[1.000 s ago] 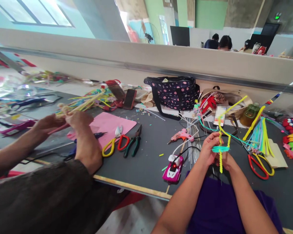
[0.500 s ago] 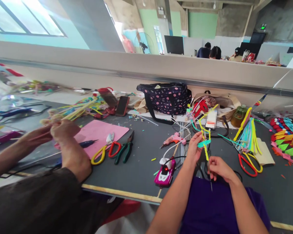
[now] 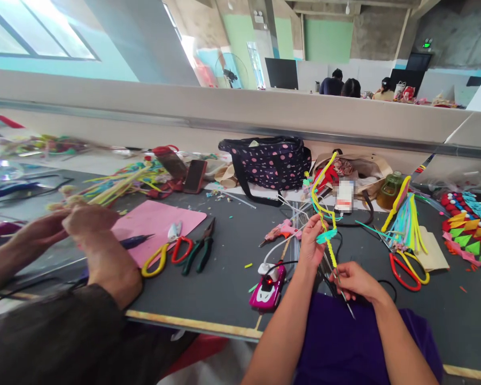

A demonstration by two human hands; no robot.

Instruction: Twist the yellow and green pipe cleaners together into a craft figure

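Observation:
My left hand [image 3: 313, 240] is closed on a yellow pipe cleaner [image 3: 316, 193] that bends up above the fingers. A small teal fuzzy piece [image 3: 327, 236] crosses it beside my fingertips. From there the yellow length runs down toward my right hand [image 3: 350, 282], which pinches a thin metal rod [image 3: 350, 309] with its lower tip sticking out below the fingers. Whether those fingers also grip the yellow end cannot be told. A glue gun [image 3: 281, 231] lies left of my left hand, close to a purple power socket [image 3: 269, 289] with plugs in it.
At left, a co-worker's hands [image 3: 90, 222] work above a pink sheet [image 3: 164, 216]. Scissors [image 3: 156, 260] and green-handled pliers [image 3: 202, 251] lie nearby. Red-and-yellow scissors [image 3: 409, 270] and a pipe-cleaner bundle [image 3: 411, 224] are on my right. A dotted bag [image 3: 270, 163] stands behind.
The upper yellow pipe cleaner now stands taller and swings left. My hands have shifted slightly left in view, and the metal rod is more slanted. The co-worker's hands have moved left.

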